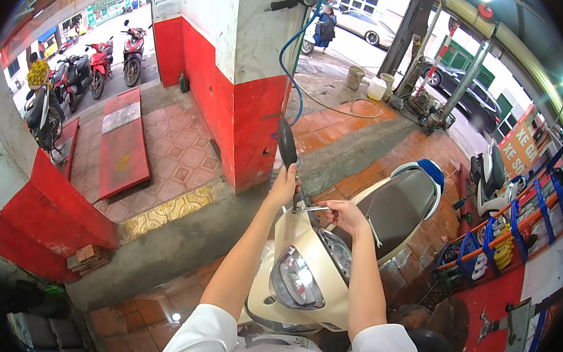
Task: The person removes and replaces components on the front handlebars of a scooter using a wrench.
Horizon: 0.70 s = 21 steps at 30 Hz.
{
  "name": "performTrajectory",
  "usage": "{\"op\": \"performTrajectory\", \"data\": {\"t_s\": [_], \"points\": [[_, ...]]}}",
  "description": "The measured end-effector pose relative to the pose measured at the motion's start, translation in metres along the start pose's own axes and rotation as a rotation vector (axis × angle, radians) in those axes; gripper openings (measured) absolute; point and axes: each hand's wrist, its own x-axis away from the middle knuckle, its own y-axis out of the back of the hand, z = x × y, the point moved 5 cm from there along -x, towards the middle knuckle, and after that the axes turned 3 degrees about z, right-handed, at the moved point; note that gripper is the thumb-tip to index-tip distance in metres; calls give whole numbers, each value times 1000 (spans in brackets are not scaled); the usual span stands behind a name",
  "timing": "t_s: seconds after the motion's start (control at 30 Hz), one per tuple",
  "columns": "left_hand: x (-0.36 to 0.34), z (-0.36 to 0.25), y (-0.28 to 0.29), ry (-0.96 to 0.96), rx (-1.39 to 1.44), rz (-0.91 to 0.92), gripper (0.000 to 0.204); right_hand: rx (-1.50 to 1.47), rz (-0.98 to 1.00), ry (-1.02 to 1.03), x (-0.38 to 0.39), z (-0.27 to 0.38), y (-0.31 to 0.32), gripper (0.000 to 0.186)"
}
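Note:
A cream scooter [307, 271] stands right below me, its headlight facing me and its grey seat [394, 211] beyond. My left hand [285, 184] grips the stem of the scooter's black mirror [287, 143] near the handlebar. My right hand [344, 214] holds a thin metal wrench [310, 209] whose far end meets the mirror stem base. Both arms come out of white sleeves at the lower edge.
A red and white pillar [236, 73] rises just past the scooter, with a blue hose [292, 51] hanging on it. Red ramps [122, 143] lie left. A white scooter [496, 183] and a blue-orange rack [508, 240] stand right. Parked motorbikes [98, 62] far left.

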Motion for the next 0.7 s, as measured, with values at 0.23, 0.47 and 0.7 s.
{"op": "performTrajectory", "data": {"t_s": [0.23,0.47,0.7], "points": [[-4,3,1,-16,-60,-20,35,104,-228,49,4,-12,13,25],[-1,2,1,-29,-71,-34,37,727,-174,-17,20,5,-12,27],[-7,9,3,-40,-38,-35,43,1319,-401,197,39,-9,-98,23]]}}
